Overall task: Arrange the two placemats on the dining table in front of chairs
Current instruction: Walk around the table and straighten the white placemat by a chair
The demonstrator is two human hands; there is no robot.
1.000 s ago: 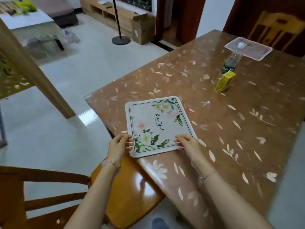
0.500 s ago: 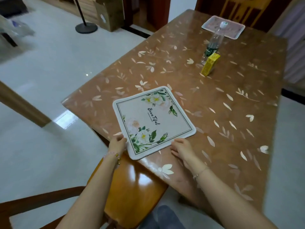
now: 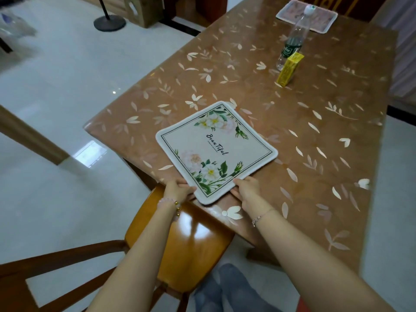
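Observation:
A white floral placemat (image 3: pixel 216 147) lies at the near end of the brown leaf-patterned dining table (image 3: pixel 315 136), turned at an angle, its near corner over the table edge. My left hand (image 3: pixel 177 188) grips its near left edge. My right hand (image 3: pixel 247 190) holds the near right edge beside that corner. A wooden chair (image 3: pixel 186 244) stands just below this end of the table. A second, pinkish placemat (image 3: pixel 319 21) lies at the far end in front of another chair (image 3: pixel 324 1).
A clear water bottle (image 3: pixel 292 39) and a yellow carton (image 3: pixel 289 69) stand in the table's far half. Left of the table are tiled floor, a black stand base (image 3: pixel 109 23) and a wooden post (image 3: pixel 29 136).
The view has shifted right and down. The floral placemat has rotated and slid toward the table edge, and both hands now grasp its near edges instead of resting on them.

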